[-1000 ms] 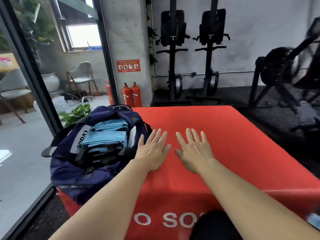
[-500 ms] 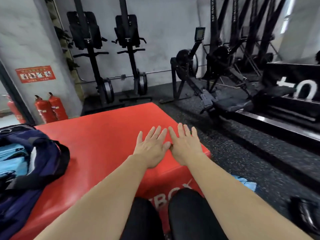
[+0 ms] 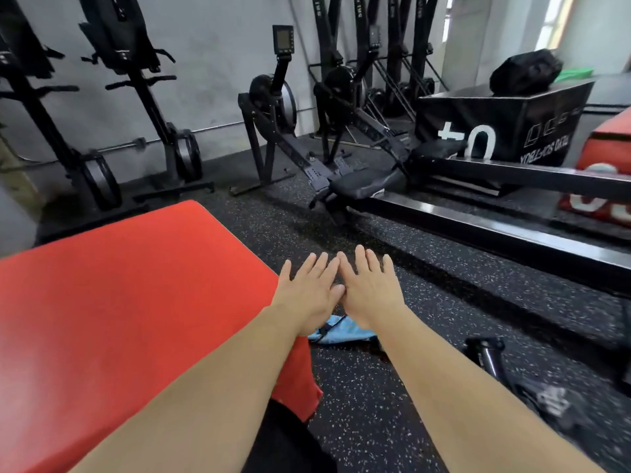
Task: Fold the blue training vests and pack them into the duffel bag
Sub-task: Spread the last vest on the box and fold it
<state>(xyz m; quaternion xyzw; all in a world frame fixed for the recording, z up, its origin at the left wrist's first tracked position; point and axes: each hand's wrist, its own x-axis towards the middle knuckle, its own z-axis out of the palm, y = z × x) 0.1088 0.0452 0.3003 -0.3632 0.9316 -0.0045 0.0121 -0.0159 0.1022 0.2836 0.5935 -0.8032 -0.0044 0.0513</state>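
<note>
Our left hand [image 3: 309, 295] and right hand [image 3: 370, 291] hover side by side, thumbs touching, each grip spread flat, holding nothing. A blue vest [image 3: 341, 333] lies crumpled on the floor [image 3: 444, 302] just right of the red counter [image 3: 119, 302], below our wrists. We should reach down, pinch two corners and lift it onto the counter for folding.

Both forearms [image 3: 205, 404] are bare up to the left hand [image 3: 307, 297] and right hand [image 3: 370, 295]; black trousers [image 3: 283, 442] show at bottom centre.
</note>
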